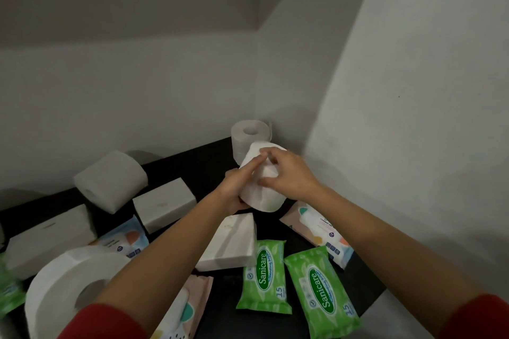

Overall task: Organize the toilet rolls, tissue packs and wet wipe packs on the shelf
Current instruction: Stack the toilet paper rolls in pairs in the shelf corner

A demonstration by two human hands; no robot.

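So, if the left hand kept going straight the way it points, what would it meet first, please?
Probably the upright toilet roll in the corner: the left hand points toward it, and the held roll it grips would touch first. Depth is unclear.

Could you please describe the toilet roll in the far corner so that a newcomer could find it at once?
Follow the black shelf to its far right corner. The corner roll stands there on end, hole up, right behind the held roll. Unlike the grey roll lying on its side at left, it is upright.
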